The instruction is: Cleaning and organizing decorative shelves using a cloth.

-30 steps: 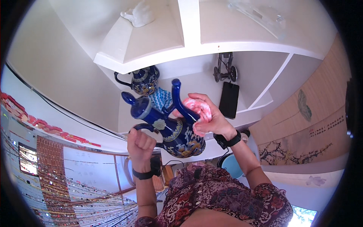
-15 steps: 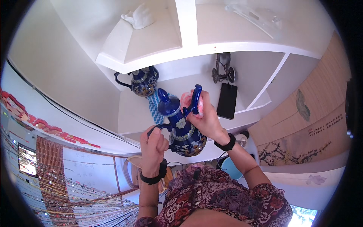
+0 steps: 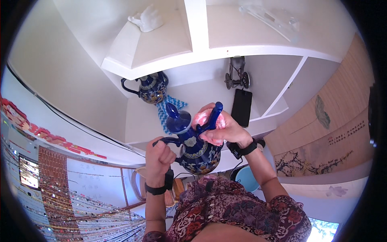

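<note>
A dark blue teapot (image 3: 196, 154) with a floral pattern and a pointed lid (image 3: 177, 120) is held up in front of me. My left hand (image 3: 159, 157) is closed around its handle, on the left side. My right hand (image 3: 228, 130) presses a pink and white cloth (image 3: 206, 120) against the upright blue spout (image 3: 213, 117), thumb in front and fingers behind. Part of the cloth is bunched inside that hand, so its full shape is hidden.
On the shelf (image 3: 193, 90) beyond stand a second blue pot (image 3: 152, 89), a blue-and-white patterned cloth (image 3: 166, 111), a black phone (image 3: 242, 108) and a dark wheeled ornament (image 3: 237, 74). A white figurine (image 3: 147, 19) sits higher up. A light-blue bucket (image 3: 247, 179) is below right.
The teapot has come slightly down and closer to me, along with my left hand. My right hand has shifted along the spout, and more of the pink cloth shows.
</note>
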`<state>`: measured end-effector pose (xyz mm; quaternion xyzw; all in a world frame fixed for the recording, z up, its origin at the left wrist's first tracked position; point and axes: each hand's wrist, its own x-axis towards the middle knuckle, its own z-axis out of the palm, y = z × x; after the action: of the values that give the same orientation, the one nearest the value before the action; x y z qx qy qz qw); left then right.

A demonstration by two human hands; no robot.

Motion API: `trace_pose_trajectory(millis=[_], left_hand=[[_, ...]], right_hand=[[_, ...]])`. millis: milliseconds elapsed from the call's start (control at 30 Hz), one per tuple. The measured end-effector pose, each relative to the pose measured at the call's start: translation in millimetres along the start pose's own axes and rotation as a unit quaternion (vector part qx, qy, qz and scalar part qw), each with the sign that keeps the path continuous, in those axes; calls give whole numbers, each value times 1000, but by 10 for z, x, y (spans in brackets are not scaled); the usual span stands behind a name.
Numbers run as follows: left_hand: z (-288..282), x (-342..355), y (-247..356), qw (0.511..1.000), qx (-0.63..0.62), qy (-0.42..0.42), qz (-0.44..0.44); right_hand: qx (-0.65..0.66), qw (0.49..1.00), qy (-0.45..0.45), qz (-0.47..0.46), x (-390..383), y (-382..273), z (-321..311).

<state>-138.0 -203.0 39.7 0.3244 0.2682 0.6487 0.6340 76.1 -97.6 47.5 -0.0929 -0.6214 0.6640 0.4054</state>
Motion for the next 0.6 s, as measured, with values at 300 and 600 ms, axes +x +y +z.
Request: trace_pose_trajectory(millis=[300, 600], left_hand=[[-44, 7, 71, 998, 25, 56, 24], [-93, -48, 64, 996, -29, 71, 43]], right_hand=[[-23, 998, 49, 41, -108, 104, 158], [-88, 989, 108, 46, -387, 343, 116]])
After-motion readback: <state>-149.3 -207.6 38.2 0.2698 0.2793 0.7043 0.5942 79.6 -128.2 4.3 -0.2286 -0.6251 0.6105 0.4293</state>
